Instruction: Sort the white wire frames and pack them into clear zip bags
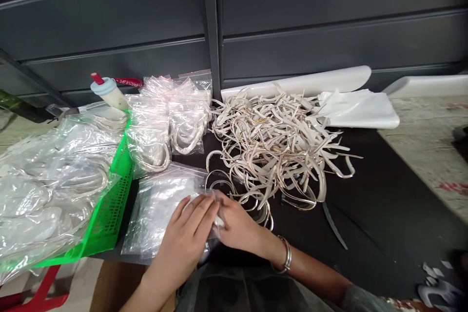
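Note:
My left hand (190,222) and my right hand (239,224) meet near the table's front edge, both closed on a clear plastic bag (215,234). Something whitish shows by the right fingers; what it is stays mostly hidden. A metal bangle (287,253) circles my right wrist. Under and beside my left hand lies a stack of flat clear zip bags (153,209). Just beyond the right hand spreads a tangled heap of thin curved whitish strips (270,141) with shiny, gold-toned edges.
A green plastic basket (109,214) at left overflows with bagged strips (69,175). Filled zip bags (149,141) are piled behind the stack, beside a lidded cup (109,92). White foam sheeting (361,109) lies behind the heap. One loose dark strip (334,226) rests on the black tabletop (383,195).

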The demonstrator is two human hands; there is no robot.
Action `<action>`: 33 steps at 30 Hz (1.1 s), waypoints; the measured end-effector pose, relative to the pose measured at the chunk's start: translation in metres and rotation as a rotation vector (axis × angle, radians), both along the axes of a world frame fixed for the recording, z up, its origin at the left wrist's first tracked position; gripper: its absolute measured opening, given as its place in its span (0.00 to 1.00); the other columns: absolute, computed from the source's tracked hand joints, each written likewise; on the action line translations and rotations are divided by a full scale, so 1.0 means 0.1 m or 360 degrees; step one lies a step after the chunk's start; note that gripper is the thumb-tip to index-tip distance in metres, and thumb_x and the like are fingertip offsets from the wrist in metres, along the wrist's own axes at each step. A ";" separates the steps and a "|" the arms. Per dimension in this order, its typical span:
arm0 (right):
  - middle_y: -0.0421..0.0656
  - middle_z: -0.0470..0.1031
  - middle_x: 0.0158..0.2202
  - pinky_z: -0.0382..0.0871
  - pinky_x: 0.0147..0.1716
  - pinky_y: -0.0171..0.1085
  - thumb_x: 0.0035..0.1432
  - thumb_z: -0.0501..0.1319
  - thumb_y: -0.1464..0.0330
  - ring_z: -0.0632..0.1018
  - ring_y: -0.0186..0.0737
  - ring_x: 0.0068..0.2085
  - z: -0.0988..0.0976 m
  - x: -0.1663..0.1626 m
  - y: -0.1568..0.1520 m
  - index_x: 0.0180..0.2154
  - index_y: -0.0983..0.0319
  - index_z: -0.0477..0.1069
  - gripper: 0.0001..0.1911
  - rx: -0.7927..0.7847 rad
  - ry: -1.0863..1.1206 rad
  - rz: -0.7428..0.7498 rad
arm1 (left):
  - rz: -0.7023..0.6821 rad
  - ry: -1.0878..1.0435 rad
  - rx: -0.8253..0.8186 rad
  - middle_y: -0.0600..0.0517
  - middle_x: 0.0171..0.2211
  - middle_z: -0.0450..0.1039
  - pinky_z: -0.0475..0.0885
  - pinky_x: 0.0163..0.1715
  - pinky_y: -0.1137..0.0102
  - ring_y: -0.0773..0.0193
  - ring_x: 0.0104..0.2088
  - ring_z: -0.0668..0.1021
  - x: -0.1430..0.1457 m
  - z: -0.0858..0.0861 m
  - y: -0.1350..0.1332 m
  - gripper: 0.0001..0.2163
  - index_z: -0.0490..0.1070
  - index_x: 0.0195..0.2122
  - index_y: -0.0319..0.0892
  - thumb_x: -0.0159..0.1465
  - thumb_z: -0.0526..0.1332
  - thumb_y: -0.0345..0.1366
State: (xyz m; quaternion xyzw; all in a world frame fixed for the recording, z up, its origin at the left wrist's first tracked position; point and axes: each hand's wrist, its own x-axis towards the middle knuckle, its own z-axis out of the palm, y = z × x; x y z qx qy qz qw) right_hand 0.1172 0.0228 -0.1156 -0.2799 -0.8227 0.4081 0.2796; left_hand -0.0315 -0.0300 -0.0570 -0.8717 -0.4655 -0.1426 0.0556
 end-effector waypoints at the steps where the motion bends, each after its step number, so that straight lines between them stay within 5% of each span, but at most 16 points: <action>1: 0.47 0.70 0.46 0.68 0.48 0.39 0.49 0.57 0.76 0.72 0.42 0.46 0.04 0.02 0.00 0.42 0.62 0.70 0.16 -0.0007 -0.0045 0.0061 | -0.0050 -0.0017 -0.0022 0.40 0.51 0.69 0.65 0.52 0.56 0.53 0.52 0.69 -0.01 -0.02 0.02 0.20 0.64 0.53 0.32 0.60 0.49 0.21; 7: 0.48 0.67 0.52 0.59 0.56 0.39 0.51 0.63 0.66 0.65 0.45 0.56 0.33 0.28 0.12 0.47 0.63 0.69 0.20 -0.0074 -0.0109 0.0386 | -0.0104 -0.0377 -0.0197 0.42 0.47 0.71 0.69 0.51 0.65 0.60 0.51 0.71 -0.04 -0.05 0.02 0.17 0.65 0.51 0.34 0.61 0.51 0.22; 10: 0.46 0.71 0.47 0.64 0.49 0.36 0.50 0.63 0.54 0.71 0.43 0.50 0.42 0.38 0.18 0.43 0.63 0.71 0.23 -0.0109 -0.0141 0.0414 | -0.0013 -0.0614 -0.0349 0.45 0.46 0.72 0.70 0.49 0.69 0.64 0.48 0.73 -0.04 -0.06 0.03 0.17 0.65 0.49 0.38 0.60 0.51 0.21; 14: 0.41 0.73 0.32 0.64 0.29 0.31 0.51 0.61 0.51 0.73 0.35 0.31 0.46 0.40 0.18 0.36 0.63 0.70 0.21 -0.0036 -0.0206 0.0102 | 0.0126 -0.0819 -0.0399 0.48 0.43 0.73 0.72 0.43 0.71 0.65 0.43 0.75 -0.04 -0.13 0.05 0.16 0.65 0.48 0.42 0.60 0.53 0.22; 22: 0.38 0.66 0.22 0.58 0.23 0.31 0.66 0.47 0.63 0.67 0.31 0.21 0.46 0.33 0.14 0.28 0.62 0.62 0.16 0.0447 -0.0085 -0.0566 | 0.0289 -0.0991 -0.0856 0.49 0.44 0.75 0.70 0.42 0.69 0.62 0.41 0.77 -0.01 -0.16 0.12 0.16 0.66 0.50 0.44 0.60 0.59 0.34; 29: 0.39 0.65 0.20 0.58 0.21 0.31 0.66 0.46 0.59 0.66 0.31 0.21 0.42 0.20 0.17 0.23 0.62 0.62 0.22 0.0671 -0.0132 -0.0546 | 0.0203 -0.1282 -0.1232 0.51 0.35 0.77 0.69 0.35 0.70 0.63 0.33 0.76 0.06 -0.14 0.18 0.14 0.71 0.47 0.42 0.65 0.51 0.38; 33: 0.41 0.67 0.23 0.64 0.23 0.31 0.66 0.47 0.63 0.69 0.33 0.24 0.43 0.21 0.16 0.25 0.63 0.66 0.20 0.0543 -0.0083 -0.0443 | 0.0350 -0.1757 -0.1270 0.48 0.40 0.77 0.69 0.41 0.68 0.59 0.40 0.76 0.04 -0.28 0.19 0.17 0.72 0.47 0.40 0.65 0.51 0.42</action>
